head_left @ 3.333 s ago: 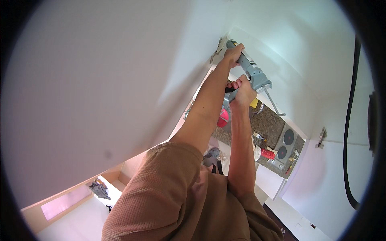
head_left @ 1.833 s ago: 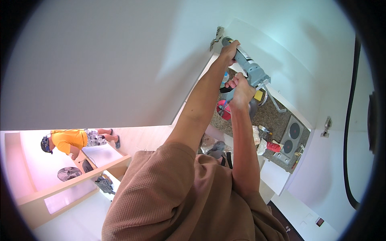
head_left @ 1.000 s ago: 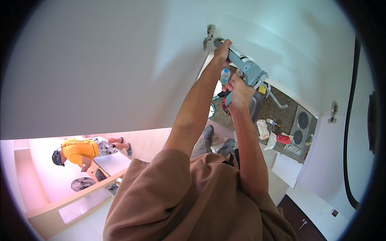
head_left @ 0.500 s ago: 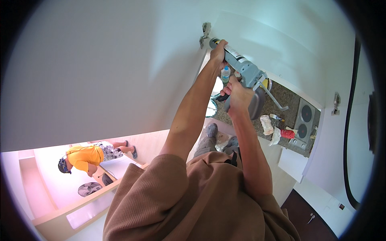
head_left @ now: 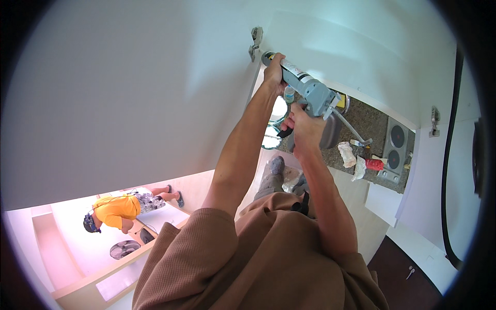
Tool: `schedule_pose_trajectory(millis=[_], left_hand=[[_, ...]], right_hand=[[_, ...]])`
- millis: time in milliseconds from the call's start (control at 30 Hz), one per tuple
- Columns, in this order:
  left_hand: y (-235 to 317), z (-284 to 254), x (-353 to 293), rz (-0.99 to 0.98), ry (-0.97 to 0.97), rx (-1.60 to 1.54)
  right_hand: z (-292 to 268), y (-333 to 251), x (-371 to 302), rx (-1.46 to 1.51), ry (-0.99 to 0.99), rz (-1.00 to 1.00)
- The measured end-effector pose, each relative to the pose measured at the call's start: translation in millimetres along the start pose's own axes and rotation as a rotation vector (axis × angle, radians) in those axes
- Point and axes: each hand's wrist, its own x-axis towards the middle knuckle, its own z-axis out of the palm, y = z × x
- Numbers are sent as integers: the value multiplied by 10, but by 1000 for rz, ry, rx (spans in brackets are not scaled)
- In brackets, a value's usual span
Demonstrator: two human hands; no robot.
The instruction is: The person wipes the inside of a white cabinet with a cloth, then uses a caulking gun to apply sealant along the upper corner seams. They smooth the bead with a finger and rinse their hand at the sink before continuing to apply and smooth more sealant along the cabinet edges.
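A grey caulking gun [head_left: 316, 96] with a white sealant cartridge [head_left: 294, 71] in it is held aslant in front of me. Toward its front end, my left hand [head_left: 274, 73] is wrapped round the barrel and cartridge. My right hand [head_left: 305, 125] grips the handle, its fingers curled at the trigger. A bent metal rod sticks out behind the gun, down to the right. The gun's front end is up near a metal hinge [head_left: 256, 42] at the edge of the white cabinet door [head_left: 119, 103]. Whether the nozzle touches anything cannot be seen.
Below lies a granite counter [head_left: 369, 119] with a two-plate cooktop [head_left: 397, 147], a red roll [head_left: 374, 164], crumpled wipes [head_left: 346, 154] and a bottle [head_left: 289, 94]. Another hinge [head_left: 434, 121] and a black cable [head_left: 448, 155] are at right. A person in yellow [head_left: 118, 206] stands beside a fan [head_left: 125, 249].
My hands and the caulking gun have shifted slightly left in view, with both grips kept. The view has turned a little. The person in yellow appears further right and lower.
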Motion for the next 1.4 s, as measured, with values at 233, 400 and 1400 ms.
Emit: schedule_pose_trajectory(millis=[233,400,1400], left_hand=[[-111,-96,133,-11,-22,-9],[-187,-180,222,-21,-37,-11],[-147,128,-221,91,81,-158]], right_hand=[[-51,24,38,-38,1,2],[-97,29,23,-14,-19,7],[-326,-565,-125,-181,-157,27]])
